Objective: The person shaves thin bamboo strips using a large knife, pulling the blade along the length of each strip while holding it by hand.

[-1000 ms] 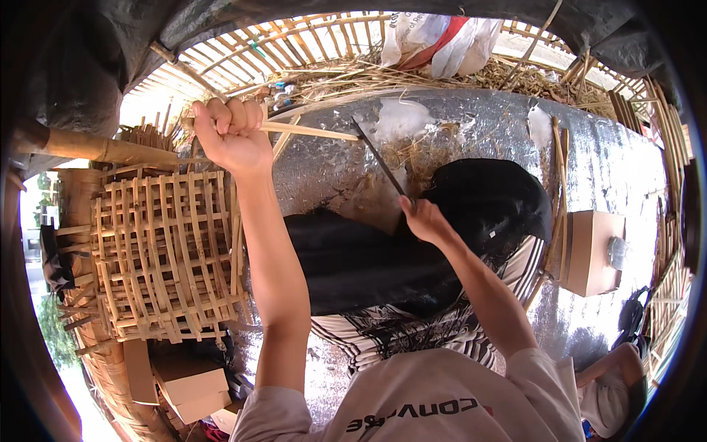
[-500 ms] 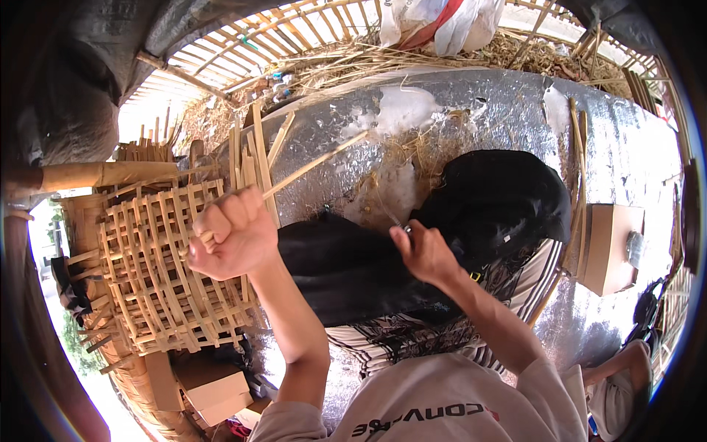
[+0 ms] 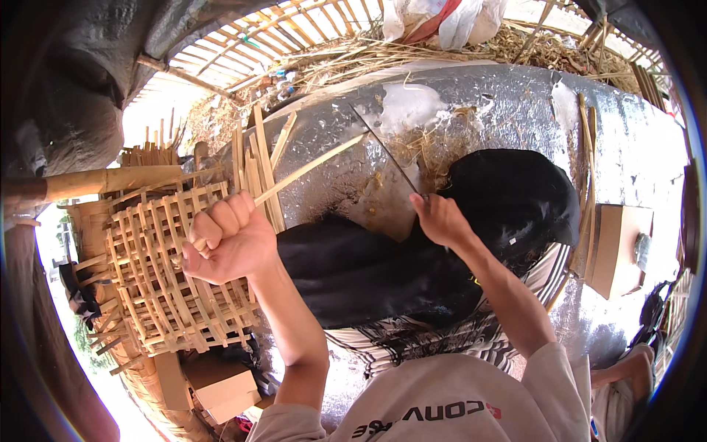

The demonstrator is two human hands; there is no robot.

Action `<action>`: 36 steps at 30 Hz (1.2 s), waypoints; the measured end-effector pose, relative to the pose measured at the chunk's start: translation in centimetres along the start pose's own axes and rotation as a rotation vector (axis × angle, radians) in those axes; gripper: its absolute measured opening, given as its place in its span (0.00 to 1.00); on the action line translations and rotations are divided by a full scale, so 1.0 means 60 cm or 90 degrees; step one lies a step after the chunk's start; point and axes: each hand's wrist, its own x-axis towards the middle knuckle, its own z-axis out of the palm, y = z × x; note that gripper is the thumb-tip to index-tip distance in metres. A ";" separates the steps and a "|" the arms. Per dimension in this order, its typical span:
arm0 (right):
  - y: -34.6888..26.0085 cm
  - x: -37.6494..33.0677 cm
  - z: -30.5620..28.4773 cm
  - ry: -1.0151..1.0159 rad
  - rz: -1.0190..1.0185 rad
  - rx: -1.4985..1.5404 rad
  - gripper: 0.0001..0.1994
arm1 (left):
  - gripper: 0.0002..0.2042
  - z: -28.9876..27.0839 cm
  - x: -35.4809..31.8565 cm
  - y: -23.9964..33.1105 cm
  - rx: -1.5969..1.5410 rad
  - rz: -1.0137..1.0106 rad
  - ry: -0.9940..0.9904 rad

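Note:
My left hand (image 3: 230, 237) is closed around a thin bamboo strip (image 3: 313, 165), which slants up and to the right out of my fist. In my right hand (image 3: 442, 219) is a knife, its long dark blade (image 3: 387, 151) pointing up and to the left. The blade's upper part passes close to the strip's far end; whether they touch I cannot tell. My fingers hide the knife's handle. Below both hands a black cloth (image 3: 353, 272) lies across my lap and legs.
A woven bamboo lattice (image 3: 173, 272) stands at the left, with loose bamboo strips (image 3: 258, 158) beside it. Silvery sheeting (image 3: 508, 96) covers the surface ahead. Cardboard boxes stand at the right (image 3: 618, 250) and lower left (image 3: 224, 398). Another person's arm (image 3: 626, 368) shows at the lower right.
My right hand has moved slightly right and up, and the knife's blade now stretches up-left towards the strip's end. My left hand still holds the strip in nearly the same place.

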 end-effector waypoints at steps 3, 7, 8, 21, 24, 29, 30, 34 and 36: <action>-0.021 -0.014 -0.001 0.044 -0.164 -0.023 0.21 | 0.26 0.018 0.007 -0.009 0.025 0.068 0.190; -0.099 -0.084 0.039 0.099 -0.272 0.251 0.21 | 0.25 0.050 0.024 -0.028 0.096 0.146 0.335; -0.113 -0.096 0.049 0.087 -0.279 0.271 0.21 | 0.25 0.058 0.027 -0.029 0.131 0.165 0.358; -0.135 -0.065 0.041 0.047 -0.187 0.230 0.22 | 0.26 0.107 0.037 -0.047 0.178 0.201 0.488; -0.134 -0.074 0.064 0.033 -0.195 0.321 0.23 | 0.25 0.106 0.043 -0.051 0.195 0.192 0.492; -0.025 -0.001 0.113 0.091 -0.080 0.135 0.27 | 0.25 0.101 0.045 -0.037 0.146 0.159 0.484; -0.001 0.015 0.119 0.096 -0.061 0.085 0.28 | 0.25 0.101 0.044 -0.034 0.108 0.139 0.520; 0.044 0.052 0.101 0.062 0.026 0.016 0.32 | 0.23 0.124 0.036 -0.058 0.159 0.141 0.367; 0.035 0.045 0.082 0.027 0.000 0.046 0.32 | 0.22 0.128 0.039 -0.060 0.201 0.157 0.428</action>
